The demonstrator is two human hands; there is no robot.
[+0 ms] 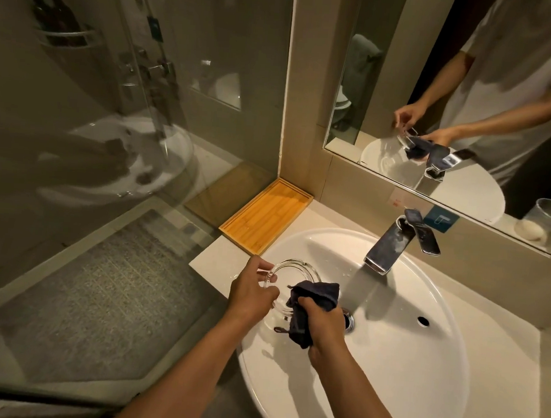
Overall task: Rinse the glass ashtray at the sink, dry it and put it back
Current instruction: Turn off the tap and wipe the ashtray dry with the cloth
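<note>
The round clear glass ashtray (291, 273) is held tilted over the left rim of the white sink (419, 366). My left hand (250, 290) grips its left edge between thumb and fingers. My right hand (323, 320) is closed around a dark blue cloth (310, 304), which is pressed against the right side of the ashtray. Part of the ashtray is hidden behind the cloth and my left hand. No water runs from the chrome tap (392, 243).
An empty bamboo tray (264, 213) lies on the counter at the back left, against the wall. A glass shower screen (126, 133) stands to the left. A mirror (471, 92) hangs above the tap. The drain (348, 320) sits just right of my right hand.
</note>
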